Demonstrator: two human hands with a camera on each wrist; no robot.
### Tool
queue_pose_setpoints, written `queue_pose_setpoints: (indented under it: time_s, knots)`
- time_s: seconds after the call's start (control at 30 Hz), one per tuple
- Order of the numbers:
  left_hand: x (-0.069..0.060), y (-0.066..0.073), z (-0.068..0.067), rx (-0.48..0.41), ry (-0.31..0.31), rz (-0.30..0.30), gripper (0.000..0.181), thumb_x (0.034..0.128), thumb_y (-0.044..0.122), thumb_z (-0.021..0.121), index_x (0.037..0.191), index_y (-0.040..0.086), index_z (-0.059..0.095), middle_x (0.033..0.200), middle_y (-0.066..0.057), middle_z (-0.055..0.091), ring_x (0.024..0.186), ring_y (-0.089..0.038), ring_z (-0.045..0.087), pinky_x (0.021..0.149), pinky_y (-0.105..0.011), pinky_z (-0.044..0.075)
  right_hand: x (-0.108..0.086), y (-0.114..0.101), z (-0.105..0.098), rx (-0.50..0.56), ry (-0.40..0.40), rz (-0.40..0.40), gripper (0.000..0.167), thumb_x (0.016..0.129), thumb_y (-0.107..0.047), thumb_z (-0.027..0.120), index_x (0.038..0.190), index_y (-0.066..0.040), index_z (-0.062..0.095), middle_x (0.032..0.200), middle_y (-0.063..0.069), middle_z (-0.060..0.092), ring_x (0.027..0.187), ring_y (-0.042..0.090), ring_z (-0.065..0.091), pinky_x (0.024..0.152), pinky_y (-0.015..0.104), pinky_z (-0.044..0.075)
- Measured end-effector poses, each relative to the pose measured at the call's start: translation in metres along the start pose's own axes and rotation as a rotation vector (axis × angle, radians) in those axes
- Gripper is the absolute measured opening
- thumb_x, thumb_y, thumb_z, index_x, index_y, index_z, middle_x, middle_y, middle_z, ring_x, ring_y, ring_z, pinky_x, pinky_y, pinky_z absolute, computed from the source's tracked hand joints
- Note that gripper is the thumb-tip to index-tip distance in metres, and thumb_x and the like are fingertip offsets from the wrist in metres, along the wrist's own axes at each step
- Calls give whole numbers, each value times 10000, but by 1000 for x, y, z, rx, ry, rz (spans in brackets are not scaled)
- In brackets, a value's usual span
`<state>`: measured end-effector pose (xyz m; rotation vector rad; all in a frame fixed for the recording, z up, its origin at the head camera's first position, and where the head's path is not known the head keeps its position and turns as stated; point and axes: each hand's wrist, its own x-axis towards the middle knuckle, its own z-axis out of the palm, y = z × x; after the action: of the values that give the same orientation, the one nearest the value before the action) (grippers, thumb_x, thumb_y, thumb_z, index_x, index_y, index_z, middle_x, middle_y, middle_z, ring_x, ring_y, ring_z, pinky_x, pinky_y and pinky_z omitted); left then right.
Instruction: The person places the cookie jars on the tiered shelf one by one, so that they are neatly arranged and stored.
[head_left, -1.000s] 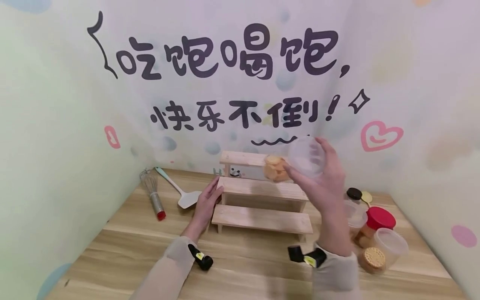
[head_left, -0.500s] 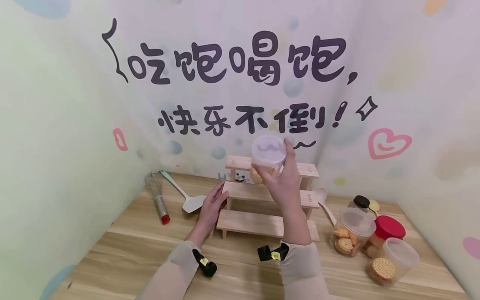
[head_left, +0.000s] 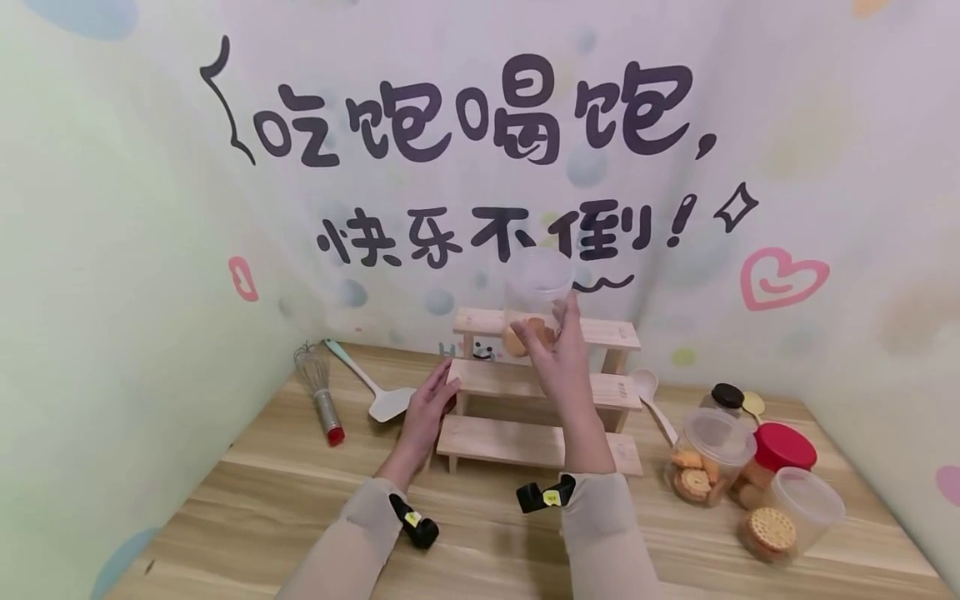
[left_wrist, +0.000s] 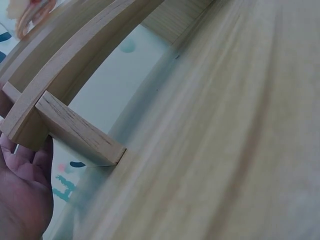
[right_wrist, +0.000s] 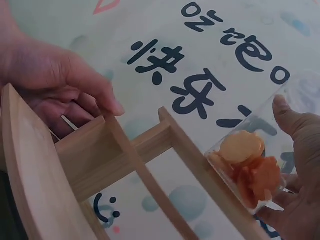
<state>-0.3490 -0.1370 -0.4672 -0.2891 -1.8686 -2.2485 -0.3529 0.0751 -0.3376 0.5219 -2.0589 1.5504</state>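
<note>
A three-step wooden stand (head_left: 510, 438) stands on the table. My left hand (head_left: 426, 408) holds the left end of its middle step; in the right wrist view that hand's (right_wrist: 60, 80) fingers curl about the board end. My right hand (head_left: 561, 358) grips a clear plastic jar (head_left: 538, 292) with a translucent lid. Orange and tan biscuits (right_wrist: 252, 162) lie in the bottom of this jar. Upright, the jar is at the top step (head_left: 600, 332), its base at the board in the right wrist view; I cannot tell whether it rests there fully.
On the right are a lidded jar of biscuits (head_left: 708, 458), a red-lidded jar (head_left: 783, 450), a tilted jar (head_left: 806, 508), a black-lidded jar (head_left: 726, 398) and a pale spoon (head_left: 656, 404). A whisk (head_left: 322, 400) and a white spatula (head_left: 386, 404) lie left. A printed cloth wall (head_left: 480, 167) rises behind.
My right hand has carried the jar leftward from the stand's right side to the top step, and the jar now stands more upright. My left hand has stayed on the middle step.
</note>
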Motion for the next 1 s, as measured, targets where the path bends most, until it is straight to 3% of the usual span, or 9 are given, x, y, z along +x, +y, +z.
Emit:
queue_pose_setpoints:
  time_s: [0.13,0.27,0.67,1.0]
  knots:
    - [-2,-3,1,-3,-1,2,611,1007,313,630,1551,149,406,1604,-91,337,1462,-213,330,1132,-441,352,-3,11,0,5,-32,47,842,920,-401,734,1587,-244,244,1587,108,353,1437,317,370,1080,462,429]
    - [-4,-4,2,-8,-4,-5,609,1003,319,635,1548,163,413,1597,-77,357,1452,-202,352,1128,-427,362,-6,16,0,0,-33,66,875,929,-415,720,1611,-254,196,1611,113,311,1460,282,333,1115,435,391]
    - [4,2,-2,-21,19,-9,586,1009,312,628,1543,182,426,1582,-67,385,1425,-203,396,1128,-425,364,2,10,5,-65,-64,95,941,958,-466,662,1637,-215,61,1634,139,263,1479,290,293,1185,460,266]
    - [-1,1,0,3,8,-30,602,1002,358,628,1545,202,421,1588,-37,376,1426,-176,389,1137,-424,355,-1,10,4,-74,-74,109,962,971,-409,663,1634,-156,13,1644,152,228,1483,294,280,1194,412,245]
